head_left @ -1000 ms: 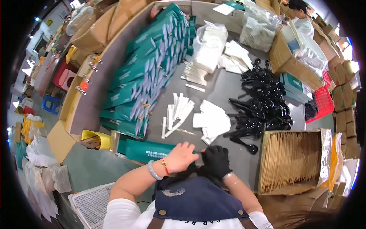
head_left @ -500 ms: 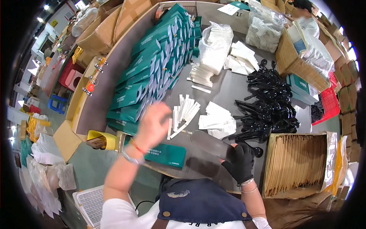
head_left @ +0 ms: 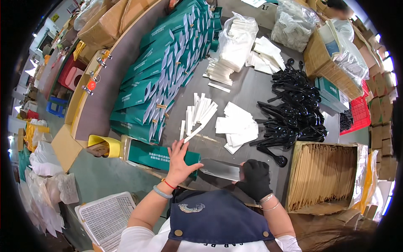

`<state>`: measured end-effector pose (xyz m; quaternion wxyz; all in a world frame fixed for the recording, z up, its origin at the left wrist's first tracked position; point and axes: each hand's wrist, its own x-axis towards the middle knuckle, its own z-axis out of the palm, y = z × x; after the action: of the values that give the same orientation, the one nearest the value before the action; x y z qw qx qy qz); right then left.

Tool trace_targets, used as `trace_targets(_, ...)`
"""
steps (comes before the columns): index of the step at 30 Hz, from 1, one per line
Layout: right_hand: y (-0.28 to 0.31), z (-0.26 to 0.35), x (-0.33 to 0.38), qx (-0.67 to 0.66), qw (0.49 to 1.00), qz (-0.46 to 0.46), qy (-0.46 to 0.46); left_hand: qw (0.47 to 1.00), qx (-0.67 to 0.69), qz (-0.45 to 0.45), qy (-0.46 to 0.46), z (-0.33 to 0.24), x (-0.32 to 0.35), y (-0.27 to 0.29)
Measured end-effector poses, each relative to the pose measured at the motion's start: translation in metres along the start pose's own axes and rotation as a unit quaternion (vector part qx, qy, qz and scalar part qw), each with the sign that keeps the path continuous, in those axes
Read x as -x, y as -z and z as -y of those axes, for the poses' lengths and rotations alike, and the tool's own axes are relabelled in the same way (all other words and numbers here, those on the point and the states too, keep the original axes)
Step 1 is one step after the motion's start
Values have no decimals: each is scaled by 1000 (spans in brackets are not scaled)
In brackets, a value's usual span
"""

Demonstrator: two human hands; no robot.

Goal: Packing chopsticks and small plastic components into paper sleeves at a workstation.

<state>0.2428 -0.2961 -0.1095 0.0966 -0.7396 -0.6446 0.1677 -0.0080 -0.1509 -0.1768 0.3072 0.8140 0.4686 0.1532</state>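
Pressing down with spread fingers, the bare left hand (head_left: 179, 161) lies flat on the near end of a long dark-green carton (head_left: 161, 156) that rests lengthwise on the grey counter (head_left: 247, 90) just in front of the person's apron; its grip is open, nothing pinched. The right hand (head_left: 254, 178), in a black glove, has its grip closed on one end of a clear plastic sleeve (head_left: 221, 169) whose other end reaches the carton's open mouth. A yellow scoop-shaped bin (head_left: 100, 145) sits against the carton's far left end. Beyond the left hand, many more green cartons with white end flaps (head_left: 161, 75) stand packed in slanting rows up the left side of the counter. Loose white paper strips (head_left: 198, 114) fan out just above the hands, with a stack of white folded napkins (head_left: 237, 126) beside them to the right. Farther right lies a heap of black plastic spoons (head_left: 294, 109), one spoon trailing toward the gloved hand. A brown cardboard box filled with tan flat sleeves (head_left: 325, 174) stands open just right of the gloved hand. Clear bags of white packets (head_left: 237, 38) sit at the far end, and a white mesh basket (head_left: 107, 216) lies low at the person's left.
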Motion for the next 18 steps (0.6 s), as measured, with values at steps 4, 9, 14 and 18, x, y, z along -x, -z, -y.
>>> trace_targets(4,-36,19,-22,-85,995,-22,47,1000,-20,7,3,-8,-1,7)
trace_targets(9,-28,34,-44,-144,987,-45,58,975,-71,-158,-141,-4,-21,65)
trace_targets(14,-44,-10,-16,-69,978,-198,13,968,-141,-206,8,55,-85,128)
trace_targets(18,-51,-26,1,-94,971,-213,-55,977,-129,-120,119,51,-136,106)
